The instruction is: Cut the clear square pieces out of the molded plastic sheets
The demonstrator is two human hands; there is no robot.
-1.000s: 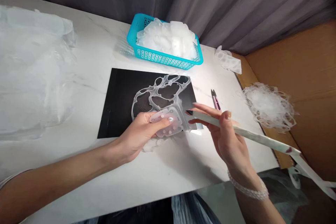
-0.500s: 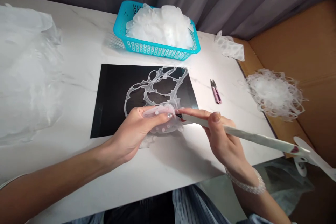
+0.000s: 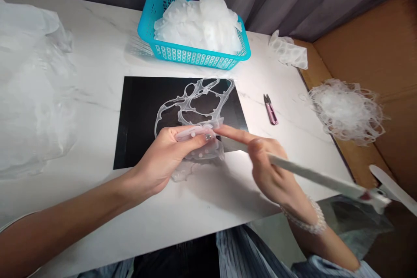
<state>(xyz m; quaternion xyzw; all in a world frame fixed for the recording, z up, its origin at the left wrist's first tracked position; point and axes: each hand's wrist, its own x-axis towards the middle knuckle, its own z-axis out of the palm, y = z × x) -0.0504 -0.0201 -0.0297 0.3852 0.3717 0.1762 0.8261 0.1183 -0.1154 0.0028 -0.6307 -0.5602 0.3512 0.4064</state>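
Note:
My left hand pinches a soft, translucent silicone-like piece with pale round dots between thumb and fingers. From it a thin web of clear offcut strips spreads over a black mat; whether it is still joined cannot be made out. My right hand is closed round a long whitish stick-like tool, which slants down to the right. Its forefinger reaches to the right edge of the dotted piece. The tool's working tip is hidden near that finger.
A turquoise basket heaped with translucent pieces stands at the back. Pink-handled thread snips lie right of the mat. Tangled clear offcuts sit by a cardboard box. A large clear plastic bag fills the left side.
My right hand has shifted slightly left, and the tool's far end has swung a little lower. Its dark tip, visible before, is now hidden. The dotted piece has tilted slightly in my left hand.

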